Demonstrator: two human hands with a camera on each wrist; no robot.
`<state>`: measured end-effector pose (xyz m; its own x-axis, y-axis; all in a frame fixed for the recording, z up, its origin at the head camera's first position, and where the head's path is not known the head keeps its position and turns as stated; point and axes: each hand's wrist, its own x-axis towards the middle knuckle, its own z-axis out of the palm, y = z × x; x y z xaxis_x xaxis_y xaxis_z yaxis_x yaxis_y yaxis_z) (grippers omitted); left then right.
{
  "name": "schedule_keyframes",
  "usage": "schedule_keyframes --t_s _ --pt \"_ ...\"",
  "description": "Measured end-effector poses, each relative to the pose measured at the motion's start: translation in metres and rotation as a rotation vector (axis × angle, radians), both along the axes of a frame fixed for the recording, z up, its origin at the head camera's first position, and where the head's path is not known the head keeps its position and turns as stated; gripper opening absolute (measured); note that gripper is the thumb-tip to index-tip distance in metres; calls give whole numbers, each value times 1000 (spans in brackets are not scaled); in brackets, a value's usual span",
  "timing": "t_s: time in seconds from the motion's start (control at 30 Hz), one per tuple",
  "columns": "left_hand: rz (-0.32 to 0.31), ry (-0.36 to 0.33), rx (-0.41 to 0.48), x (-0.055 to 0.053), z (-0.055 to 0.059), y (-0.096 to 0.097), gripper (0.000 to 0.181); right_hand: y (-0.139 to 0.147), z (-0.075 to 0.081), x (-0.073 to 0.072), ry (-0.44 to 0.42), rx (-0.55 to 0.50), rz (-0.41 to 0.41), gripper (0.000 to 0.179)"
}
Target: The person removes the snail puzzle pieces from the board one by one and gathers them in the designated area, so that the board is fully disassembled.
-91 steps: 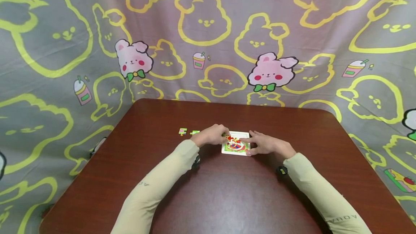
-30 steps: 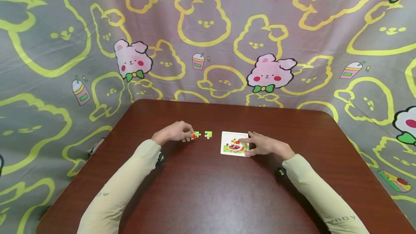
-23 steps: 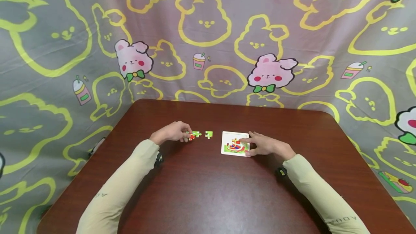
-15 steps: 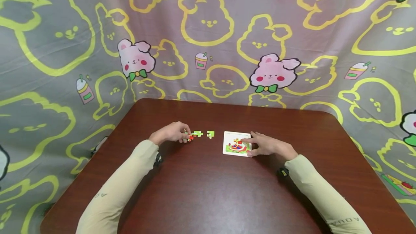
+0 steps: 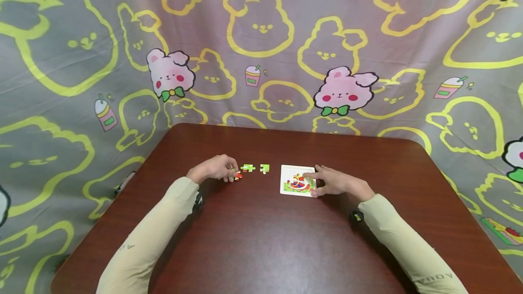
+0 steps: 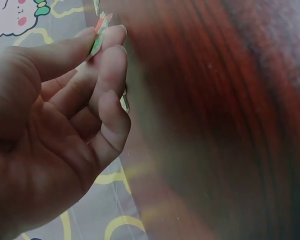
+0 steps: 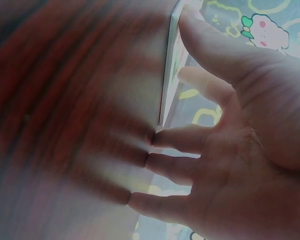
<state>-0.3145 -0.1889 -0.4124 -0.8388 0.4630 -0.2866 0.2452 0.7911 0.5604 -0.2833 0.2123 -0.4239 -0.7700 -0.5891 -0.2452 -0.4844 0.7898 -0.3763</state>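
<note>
Both pale sleeves, the left (image 5: 139, 235) and the right (image 5: 400, 235), are cut off at the bottom of the head view, as is the near edge of the table (image 5: 261, 239).

About midway between the table's left and right edges, and closer to its far edge, lies a white puzzle tray (image 5: 292, 170). It is nearly square, so no long axis stands out; its sides run roughly with the table's edges. The right hand (image 5: 333, 180) has a loose grip with fingers spread: the thumb touches the tray's near right corner and the index finger hides part of the picture.

Toward the left edge, the left hand (image 5: 218, 167) pinches a red-and-white puzzle piece (image 5: 238, 175) between thumb and fingers. It pokes out toward the right edge, but its outline is mostly covered. The left wrist view shows it tilted, nearly edge-on; a pale sliver (image 6: 124, 102) behind the fingers is too small to identify.

Slightly farther, a green piece (image 5: 248, 168) lies with its long axis along the far edge, its knob pointing right. Beside it, a squarish green piece (image 5: 265, 168) points its knob nearward.

Beyond the far edge hangs a patterned cloth (image 5: 259, 8).
</note>
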Motion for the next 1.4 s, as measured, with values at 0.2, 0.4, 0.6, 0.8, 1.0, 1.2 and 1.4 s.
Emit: schedule_keyframes --t_s 0.2,0.4,0.6,0.8,1.0,1.2,1.4 --pt "12 -26 -6 0 2 0 15 0 -1 0 4 5 -9 74" --pt "29 -75 -64 -1 5 -6 17 1 1 1 -3 6 -19 73" --pt "68 -105 -77 -1 4 -13 17 2 0 2 -5 3 -18 73" --pt "102 -99 -97 -3 2 -14 18 1 0 1 -15 3 -26 73" --pt "99 -95 -123 -1 4 -11 19 3 -1 0 -19 9 -33 73" --pt "145 -134 -122 2 6 -10 18 1 0 -1 -13 -1 -10 73" --pt "162 -118 -157 1 10 -8 22 1 1 -1 -10 6 -21 73"
